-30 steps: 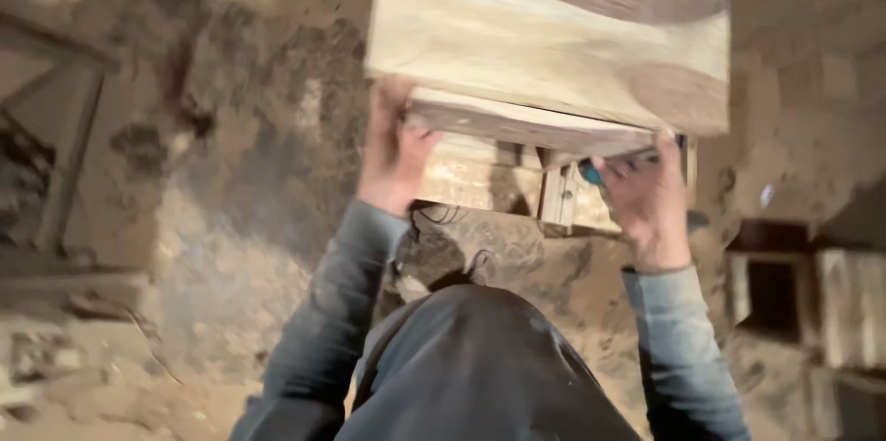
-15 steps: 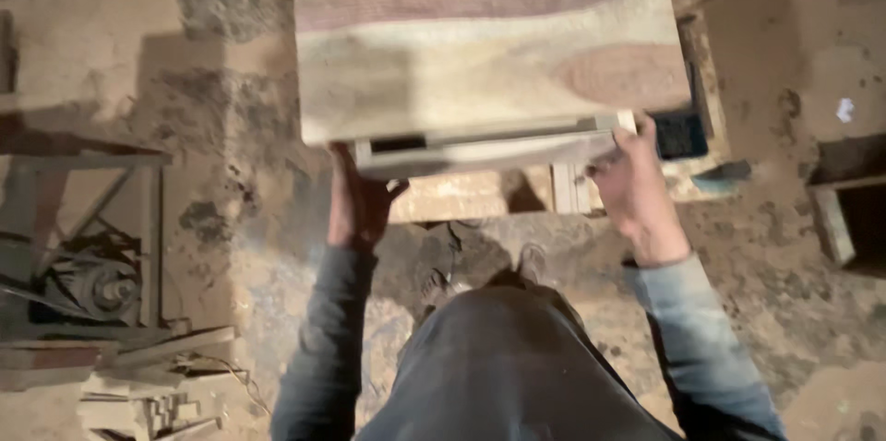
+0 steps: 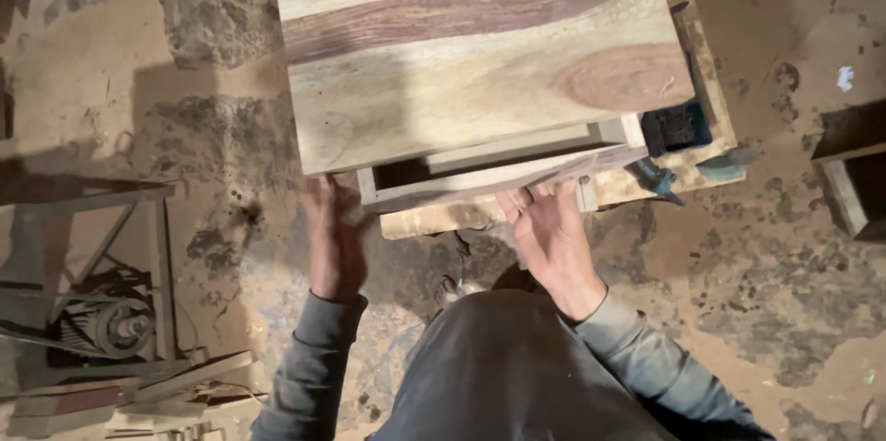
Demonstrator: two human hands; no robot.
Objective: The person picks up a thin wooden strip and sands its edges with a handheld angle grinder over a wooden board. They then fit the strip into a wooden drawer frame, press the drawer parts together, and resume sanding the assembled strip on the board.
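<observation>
- Looking straight down, the nearest thing is the person's own body in grey clothing, with 2 grey sleeves [image 3: 314, 358] reaching forward.
- The left hand [image 3: 334, 236] is stretched out flat, fingers together, at the lower left corner of a wooden cabinet [image 3: 480, 53]; whether it grips anything I cannot tell, as the fingertips are blurred beneath the edge.
- The right hand [image 3: 549, 236] is open, fingers spread and apart, its fingertips touching the front board of a drawer [image 3: 498, 173]; it is clamped on nothing.
- The drawer sits partly pulled out of the cabinet's near side, showing a dark gap behind its front.
- The cabinet lies just beyond both hands, its top made of pale and dark brown planks with 1 reddish knot at the right.
- Under it lies a rough wooden board [image 3: 711, 155], with a blue tool [image 3: 678, 127] beside the cabinet's right edge.
- At the left stands a metal frame with a belt pulley [image 3: 120, 326] on the dusty floor [image 3: 111, 63].
</observation>
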